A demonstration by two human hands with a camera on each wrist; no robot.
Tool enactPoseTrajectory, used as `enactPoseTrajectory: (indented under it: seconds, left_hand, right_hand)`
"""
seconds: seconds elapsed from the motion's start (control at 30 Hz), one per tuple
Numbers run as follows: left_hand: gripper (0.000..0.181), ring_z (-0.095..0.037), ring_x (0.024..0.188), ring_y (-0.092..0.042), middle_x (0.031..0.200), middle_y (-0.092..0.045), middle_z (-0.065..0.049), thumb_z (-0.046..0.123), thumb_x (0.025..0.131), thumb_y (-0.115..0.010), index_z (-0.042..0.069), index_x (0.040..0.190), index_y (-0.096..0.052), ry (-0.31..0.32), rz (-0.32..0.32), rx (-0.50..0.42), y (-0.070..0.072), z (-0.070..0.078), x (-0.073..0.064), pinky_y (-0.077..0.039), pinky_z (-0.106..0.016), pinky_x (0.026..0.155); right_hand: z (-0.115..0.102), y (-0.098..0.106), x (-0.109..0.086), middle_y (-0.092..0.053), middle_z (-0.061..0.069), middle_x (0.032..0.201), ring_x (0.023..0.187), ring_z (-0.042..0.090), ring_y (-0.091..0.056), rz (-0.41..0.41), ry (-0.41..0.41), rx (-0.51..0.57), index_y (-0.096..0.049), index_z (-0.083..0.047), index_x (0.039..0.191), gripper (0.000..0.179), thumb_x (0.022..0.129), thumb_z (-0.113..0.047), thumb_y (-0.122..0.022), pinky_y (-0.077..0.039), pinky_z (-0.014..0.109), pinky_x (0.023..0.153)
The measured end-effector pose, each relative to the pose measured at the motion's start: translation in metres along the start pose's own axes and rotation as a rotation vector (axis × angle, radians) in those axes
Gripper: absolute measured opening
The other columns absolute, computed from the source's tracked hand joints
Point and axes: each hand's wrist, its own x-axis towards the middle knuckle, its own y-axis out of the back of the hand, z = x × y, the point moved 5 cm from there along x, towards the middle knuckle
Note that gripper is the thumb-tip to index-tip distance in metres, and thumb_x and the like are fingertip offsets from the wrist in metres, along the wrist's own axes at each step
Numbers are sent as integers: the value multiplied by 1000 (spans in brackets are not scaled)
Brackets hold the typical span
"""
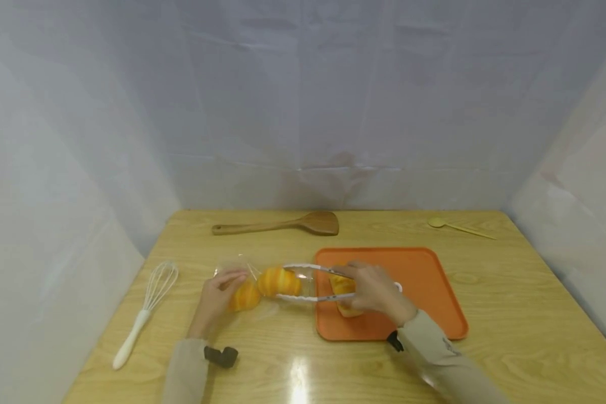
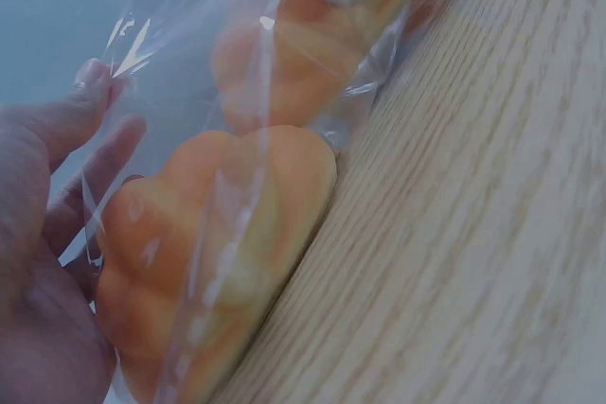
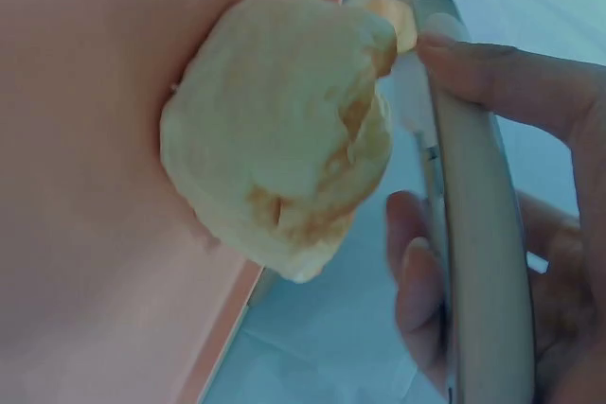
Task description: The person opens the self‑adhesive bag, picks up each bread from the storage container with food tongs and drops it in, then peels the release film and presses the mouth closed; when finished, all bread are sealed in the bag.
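My left hand pinches the edge of a clear plastic bag at the left of the table. Inside the bag lies an orange-yellow croissant, close beside my left fingers. My right hand grips a pair of white-tipped tongs above the tray. The tongs' arms reach left, one on each side of a second croissant, which sits at the bag's mouth, partly behind the plastic in the left wrist view. Under my right hand, a third bread piece with a pale, browned surface lies on the orange tray.
A whisk with a pale handle lies at the left. Along the back are a wooden spatula and, to the right, a small yellowish spoon. The wooden table is bordered by pale sheets.
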Motion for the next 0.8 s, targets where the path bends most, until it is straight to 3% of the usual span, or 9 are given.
enactPoseTrajectory:
  seconds: [0.17, 0.33, 0.43, 0.53, 0.67, 0.8]
  left_hand:
    - [26, 10, 105, -56, 120, -66, -17, 15, 94, -65, -5, 110, -68, 5, 3, 3, 0, -1, 0, -46, -6, 95]
    - [27, 11, 105, -56, 120, -65, -19, 15, 94, -65, -6, 110, -68, 14, 14, -5, 0, 0, 0, -45, -5, 94]
    - [27, 11, 105, -56, 121, -65, -21, 15, 94, -64, -6, 111, -68, 13, 19, 11, 0, 1, 0, -45, -7, 96]
    - [29, 8, 109, -55, 123, -66, -17, 20, 95, -64, -1, 114, -68, 27, 7, 78, 0, 2, -1, -47, -17, 103]
    - [29, -10, 119, -55, 126, -65, -14, 24, 95, -64, 4, 116, -69, 27, -26, 139, -2, 4, 1, -45, -42, 110]
    - [27, -21, 121, -55, 125, -65, -14, 23, 93, -66, 4, 112, -71, 14, -30, 140, -7, 10, 6, -43, -52, 110]
  right_hand:
    - [1, -5, -1, -68, 6, 109, 77, 16, -59, -55, -53, 45, -62, -17, 131, 64, 72, -31, -84, -51, 32, 65]
    - [4, -4, -3, -68, 6, 118, 96, 22, -65, -105, -123, 107, -61, -18, 133, 68, 71, -32, -85, -56, 40, 79]
    - [4, -2, -3, -68, 6, 115, 93, 21, -64, -117, -124, 104, -61, -18, 133, 67, 71, -31, -85, -56, 41, 77]
    - [3, -1, -2, -68, 3, 105, 81, 17, -62, -102, -96, 68, -63, -17, 129, 62, 72, -31, -84, -54, 36, 68]
    - [1, 1, -2, -68, 0, 95, 65, 9, -53, -40, -47, 2, -66, -17, 125, 57, 72, -33, -83, -47, 26, 55]
    - [-2, 3, -1, -69, 3, 102, 56, 6, -45, 21, -22, -40, -64, -17, 127, 60, 72, -30, -83, -39, 20, 48]
